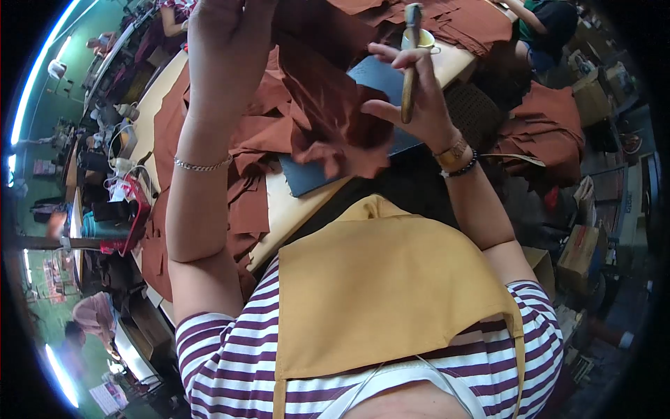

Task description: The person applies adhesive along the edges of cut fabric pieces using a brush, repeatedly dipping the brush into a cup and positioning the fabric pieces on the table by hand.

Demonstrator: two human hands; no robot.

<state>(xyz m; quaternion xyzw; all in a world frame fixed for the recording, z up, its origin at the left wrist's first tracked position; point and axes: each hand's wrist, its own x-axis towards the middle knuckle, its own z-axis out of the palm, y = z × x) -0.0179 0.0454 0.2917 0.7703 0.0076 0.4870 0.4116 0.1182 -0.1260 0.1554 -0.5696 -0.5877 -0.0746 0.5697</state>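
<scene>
Two bare hands work over a desk strewn with reddish-brown sheets of leather or cloth. At the top edge, the left hand is raised and partly cut off by the frame, beside a dark brown piece; its fingertips are out of sight, so I cannot tell how far open it is or whether it has hold of that piece. A silver chain bracelet circles the wrist.

The right hand is partly curled, with a wooden-handled tool held upright among its fingers, while the thumb stands out to the side. A watch and a dark beaded bracelet sit on that wrist.

Between the arms, a crumpled reddish-brown piece hangs over a dark blue board on the desk. Just behind the tool is a pale yellow cup, near a pile of reddish-brown sheets. Another stack lies to the right, off the desk.
</scene>
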